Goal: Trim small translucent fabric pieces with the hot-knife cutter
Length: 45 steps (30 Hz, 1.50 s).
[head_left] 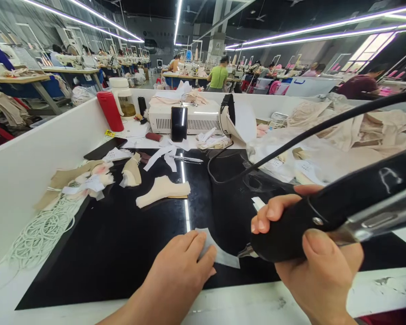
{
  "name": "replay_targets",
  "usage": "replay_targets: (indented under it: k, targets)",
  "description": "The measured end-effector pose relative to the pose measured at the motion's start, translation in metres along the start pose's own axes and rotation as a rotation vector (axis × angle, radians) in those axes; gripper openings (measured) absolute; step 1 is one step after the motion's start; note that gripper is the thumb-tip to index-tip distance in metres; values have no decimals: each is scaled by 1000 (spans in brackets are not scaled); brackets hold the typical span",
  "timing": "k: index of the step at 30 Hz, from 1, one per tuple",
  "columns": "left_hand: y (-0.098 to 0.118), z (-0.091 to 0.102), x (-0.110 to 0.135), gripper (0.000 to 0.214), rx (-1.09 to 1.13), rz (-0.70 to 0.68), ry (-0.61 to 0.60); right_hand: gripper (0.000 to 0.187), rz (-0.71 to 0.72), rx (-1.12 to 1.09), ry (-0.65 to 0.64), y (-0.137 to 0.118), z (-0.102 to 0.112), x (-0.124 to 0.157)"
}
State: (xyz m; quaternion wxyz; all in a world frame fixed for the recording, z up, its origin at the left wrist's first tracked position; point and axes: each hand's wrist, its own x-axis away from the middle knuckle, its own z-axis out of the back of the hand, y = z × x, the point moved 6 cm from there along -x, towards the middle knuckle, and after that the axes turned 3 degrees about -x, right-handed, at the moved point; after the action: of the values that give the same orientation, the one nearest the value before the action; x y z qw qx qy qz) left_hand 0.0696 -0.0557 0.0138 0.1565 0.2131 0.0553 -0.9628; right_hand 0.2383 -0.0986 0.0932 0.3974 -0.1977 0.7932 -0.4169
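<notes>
My left hand [182, 266] rests palm down near the front edge of the black work mat [122, 253], its fingers closed over one end of a translucent whitish strip [225, 258]. That strip lies curved on the mat, partly hidden under the fingers. In my right hand [320, 266] is a corded black hand tool [291, 230] with a silver lever along its side. The tool's small metal tip [246, 251] is at the strip's right end; whether they touch I cannot tell. Farther back on the mat sits a cream fabric piece [164, 190].
The tool's black cable [277, 155] arcs across the right side. Green cord [42, 230] is piled at left. A pen [186, 159], a phone [179, 124] and a white vented box [203, 119] stand or lie behind. Bagged fabric [325, 158] fills the right. Several people work beyond.
</notes>
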Motion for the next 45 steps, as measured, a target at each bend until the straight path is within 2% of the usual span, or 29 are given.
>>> replay_targets:
  k: [7,12,21,27,31,34,39,42,45]
  targets:
    - [-2,3,1,19,-11,-7,10,36,23,53,-48,4,3,5]
    - [-2,6,0,20,-15,-20,22,32,13,57,-35,5,1,4]
    - [-3,5,0,26,-31,-27,39,43,-15,25,7,-3,1,9]
    - [-5,-2,3,23,-17,-17,-21,36,-23,52,-21,1,2,10]
    - [-8,-2,0,24,13,-25,-69,43,-8,31,-19,-4,2,3]
    - [-14,5,-6,23,117,7,-102,49,-14,64,-33,-9,2,-1]
    - [-33,26,-18,26,404,167,-119,44,-23,126,-51,-12,-10,2]
    - [-48,43,-19,24,424,204,-98,38,-28,84,-66,-7,-26,4]
    - [-66,53,-7,21,373,258,-131,38,-38,-3,-96,2,-43,6]
